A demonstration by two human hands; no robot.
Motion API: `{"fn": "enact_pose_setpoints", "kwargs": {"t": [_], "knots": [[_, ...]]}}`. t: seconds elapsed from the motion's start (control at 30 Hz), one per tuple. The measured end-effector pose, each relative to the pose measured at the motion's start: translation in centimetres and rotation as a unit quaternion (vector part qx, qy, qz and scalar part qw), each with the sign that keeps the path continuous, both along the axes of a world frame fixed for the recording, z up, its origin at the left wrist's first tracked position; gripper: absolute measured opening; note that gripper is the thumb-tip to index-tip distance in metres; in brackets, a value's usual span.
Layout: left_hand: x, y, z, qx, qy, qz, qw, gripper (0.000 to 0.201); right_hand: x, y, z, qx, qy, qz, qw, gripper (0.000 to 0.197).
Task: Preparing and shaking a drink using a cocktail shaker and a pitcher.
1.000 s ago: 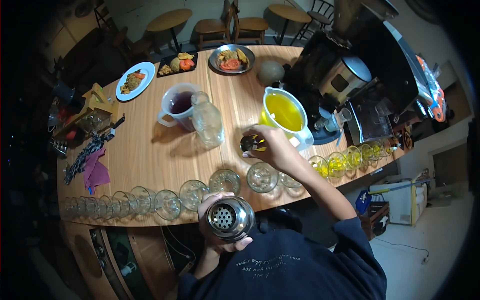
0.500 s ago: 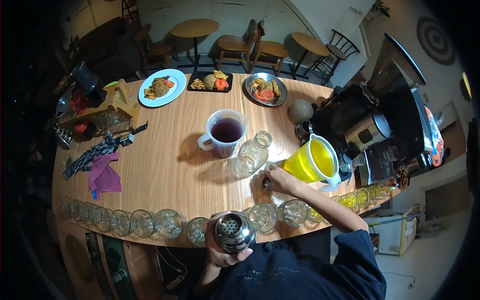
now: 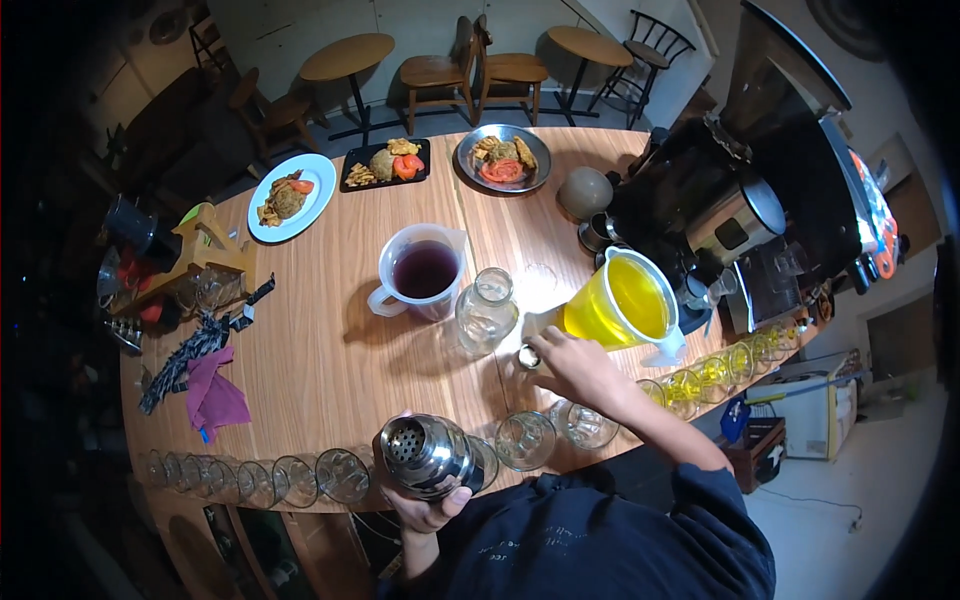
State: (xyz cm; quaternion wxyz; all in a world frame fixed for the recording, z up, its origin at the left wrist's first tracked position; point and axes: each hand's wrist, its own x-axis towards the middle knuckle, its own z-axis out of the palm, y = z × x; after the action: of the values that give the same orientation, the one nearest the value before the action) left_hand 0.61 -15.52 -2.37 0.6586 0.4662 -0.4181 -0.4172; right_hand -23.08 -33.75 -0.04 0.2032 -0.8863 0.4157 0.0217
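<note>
A steel cocktail shaker (image 3: 440, 462), its perforated strainer top bare, is gripped from below and the side by my left hand (image 3: 425, 510). Over the wooden counter my right hand (image 3: 580, 372) has thumb and fingers spread around a small round metal cap (image 3: 530, 356), which looks to rest on the wood. Just behind that hand stands a clear pitcher of yellow liquid (image 3: 620, 302). To its left are an uncapped clear glass bottle (image 3: 486, 312) and a translucent jug of dark purple liquid (image 3: 422, 272).
Drinking glasses (image 3: 343, 474) line the counter's near edge; several at right (image 3: 712, 375) hold yellow liquid. Three food dishes, including a white plate (image 3: 255, 222), stand at the far edge. A coffee grinder (image 3: 690, 200) rises at right; a purple cloth (image 3: 217, 390) lies left.
My right hand has opened away from the metal cap, which now shows its round top. The shaker has shifted left and tilted, still in my left hand. The whole view has turned slightly.
</note>
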Motion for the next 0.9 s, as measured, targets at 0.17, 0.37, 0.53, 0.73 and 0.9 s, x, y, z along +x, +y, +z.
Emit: {"fn": "enact_pose_setpoints", "kwargs": {"t": [0.17,0.37,0.53,0.73,0.9], "knots": [[-2.2,-0.9,1.4,0.009,0.022,0.052,0.998,0.109,-4.8,3.6,4.8,-0.236,-0.297,-0.082,0.922,0.032],[-3.4,-2.1,0.5,-0.050,-0.141,0.045,0.988,0.124,-10.4,4.5,-0.4,-0.196,-0.416,-0.452,0.764,0.068],[-5.9,-3.2,2.8,-0.024,-0.103,0.039,0.994,0.114,-13.4,3.9,-3.6,0.033,-0.481,-0.470,0.739,0.032],[-6.7,-3.7,3.8,0.032,-0.098,0.021,0.994,0.108,-12.6,2.5,-1.9,0.133,-0.554,-0.372,0.733,0.034],[-7.8,-4.0,4.1,0.050,-0.082,0.025,0.995,0.109,-12.0,2.9,-4.4,0.070,-0.602,-0.366,0.706,0.038]]}}
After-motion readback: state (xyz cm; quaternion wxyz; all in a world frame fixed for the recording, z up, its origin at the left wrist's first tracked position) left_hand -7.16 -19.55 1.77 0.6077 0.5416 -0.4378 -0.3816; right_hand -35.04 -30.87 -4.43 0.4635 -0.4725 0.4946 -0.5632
